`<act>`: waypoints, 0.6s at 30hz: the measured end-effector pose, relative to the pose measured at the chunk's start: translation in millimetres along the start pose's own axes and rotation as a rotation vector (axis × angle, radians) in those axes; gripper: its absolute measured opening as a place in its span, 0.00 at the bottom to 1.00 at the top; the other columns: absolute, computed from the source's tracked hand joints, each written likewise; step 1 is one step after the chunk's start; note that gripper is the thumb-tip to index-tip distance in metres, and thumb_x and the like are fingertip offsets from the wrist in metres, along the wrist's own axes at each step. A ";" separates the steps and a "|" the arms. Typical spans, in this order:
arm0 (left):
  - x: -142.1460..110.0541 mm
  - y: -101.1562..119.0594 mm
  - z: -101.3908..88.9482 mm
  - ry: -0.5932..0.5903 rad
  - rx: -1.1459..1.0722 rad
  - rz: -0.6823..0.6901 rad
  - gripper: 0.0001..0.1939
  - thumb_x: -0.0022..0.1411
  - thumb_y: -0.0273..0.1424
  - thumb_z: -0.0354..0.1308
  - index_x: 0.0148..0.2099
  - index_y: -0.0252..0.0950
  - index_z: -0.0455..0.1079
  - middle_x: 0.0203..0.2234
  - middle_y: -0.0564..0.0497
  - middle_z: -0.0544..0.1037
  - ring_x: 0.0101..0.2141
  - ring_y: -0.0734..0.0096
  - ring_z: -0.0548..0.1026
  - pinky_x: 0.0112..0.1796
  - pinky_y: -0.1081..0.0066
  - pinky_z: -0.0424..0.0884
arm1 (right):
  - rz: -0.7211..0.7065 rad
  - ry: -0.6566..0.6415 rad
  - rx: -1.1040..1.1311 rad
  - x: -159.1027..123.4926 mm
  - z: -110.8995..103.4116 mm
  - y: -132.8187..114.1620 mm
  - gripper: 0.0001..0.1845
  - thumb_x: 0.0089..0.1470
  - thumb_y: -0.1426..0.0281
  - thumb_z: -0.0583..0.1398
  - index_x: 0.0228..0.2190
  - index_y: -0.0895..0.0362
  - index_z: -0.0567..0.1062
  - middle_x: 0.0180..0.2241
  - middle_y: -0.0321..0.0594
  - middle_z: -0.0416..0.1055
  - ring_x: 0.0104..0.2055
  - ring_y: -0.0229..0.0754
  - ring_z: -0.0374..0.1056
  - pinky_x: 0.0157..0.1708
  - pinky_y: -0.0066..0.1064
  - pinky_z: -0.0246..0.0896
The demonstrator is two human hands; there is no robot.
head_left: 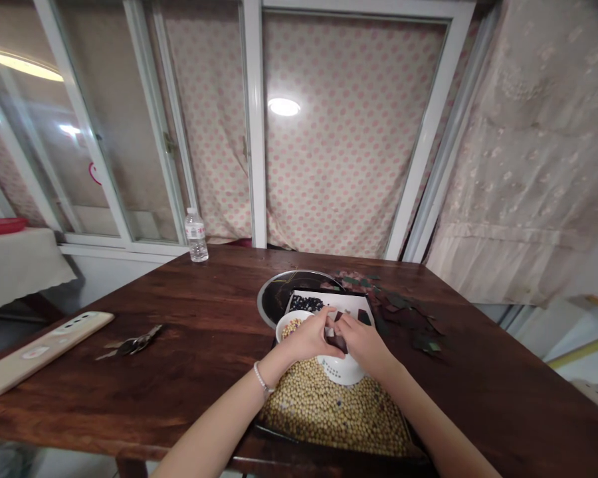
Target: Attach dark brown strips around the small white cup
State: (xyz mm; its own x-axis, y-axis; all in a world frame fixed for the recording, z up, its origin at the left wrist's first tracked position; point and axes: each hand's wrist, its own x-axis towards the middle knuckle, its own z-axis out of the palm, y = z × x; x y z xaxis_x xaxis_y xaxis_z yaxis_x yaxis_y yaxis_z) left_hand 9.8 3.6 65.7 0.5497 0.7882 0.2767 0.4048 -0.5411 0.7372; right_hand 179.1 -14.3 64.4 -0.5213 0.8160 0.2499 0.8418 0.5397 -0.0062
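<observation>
My left hand [309,336] curves its fingers and thumb over a white bowl [343,373] with small markings on its side. Across from it, my right hand [361,340] has its fingers bent together, and the fingertips of both hands meet above the bowl. A flat dark brown piece [337,344] shows between the hands; whether it is gripped or lies in the bowl is hard to tell. Left of them, a second white bowl [280,325] holds small yellow and reddish grains. Both bowls sit in a black-edged tray [279,435] with many round yellowish beans [329,411].
Black beans [306,303] lie in the tray's white far part. Behind it is a round dark plate [272,295]. Torn dark scraps [403,305] spread to the right. A water bottle [196,236], keys [134,342] and a phone [44,352] are on the wooden table [204,299].
</observation>
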 end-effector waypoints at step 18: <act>-0.3 4.2 -1.3 -0.009 -0.011 0.005 0.44 0.37 0.33 0.71 0.55 0.35 0.55 0.38 0.49 0.74 0.38 0.61 0.73 0.37 0.67 0.67 | -0.023 0.053 0.131 -3.1 1.4 8.5 0.11 0.56 0.79 0.50 0.36 0.60 0.70 0.39 0.46 0.68 0.37 0.44 0.67 0.33 0.29 0.58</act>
State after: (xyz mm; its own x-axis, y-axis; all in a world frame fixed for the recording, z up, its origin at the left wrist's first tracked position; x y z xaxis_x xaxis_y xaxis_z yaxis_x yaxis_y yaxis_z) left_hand 10.4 1.5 69.5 0.5578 0.7831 0.2749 0.3944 -0.5416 0.7424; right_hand 187.7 -11.9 62.2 -0.5287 0.7930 0.3026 0.8026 0.5831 -0.1259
